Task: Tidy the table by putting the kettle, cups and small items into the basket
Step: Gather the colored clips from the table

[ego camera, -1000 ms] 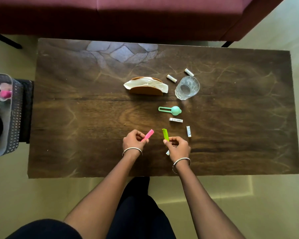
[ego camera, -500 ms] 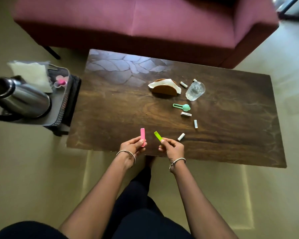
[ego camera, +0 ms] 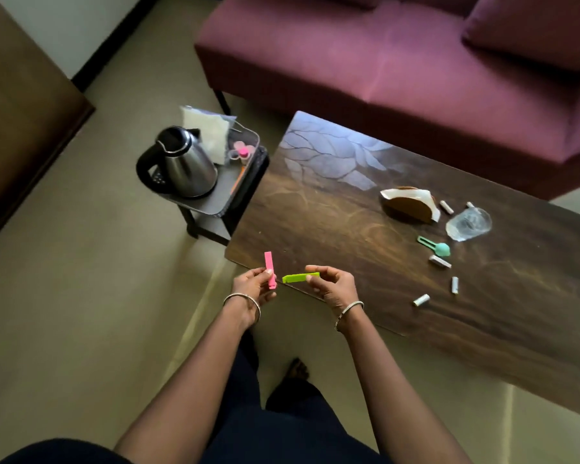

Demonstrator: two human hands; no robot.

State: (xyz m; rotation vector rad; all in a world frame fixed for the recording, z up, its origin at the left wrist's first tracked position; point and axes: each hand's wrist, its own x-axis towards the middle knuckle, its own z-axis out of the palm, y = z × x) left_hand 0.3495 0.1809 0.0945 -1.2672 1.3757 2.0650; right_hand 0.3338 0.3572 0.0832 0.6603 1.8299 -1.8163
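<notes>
Both hands hover off the near left corner of the wooden table (ego camera: 332, 209), forearms reaching forward, a bangle on each wrist. Left hand (ego camera: 253, 289) pinches a pink clip (ego camera: 270, 269) held nearly upright; right hand (ego camera: 334, 288) pinches a green clip (ego camera: 300, 277) lying level, its tip pointing toward the pink one. No writing on either can be read. Farther right on the table lie small white tubes (ego camera: 421, 300), a teal clip (ego camera: 434, 245), a clear glass cup (ego camera: 469, 224) and a napkin holder (ego camera: 409, 204). Left of the table, well apart from the hands, the steel kettle (ego camera: 181, 164) stands in the grey basket (ego camera: 245, 135) on a low stand.
</notes>
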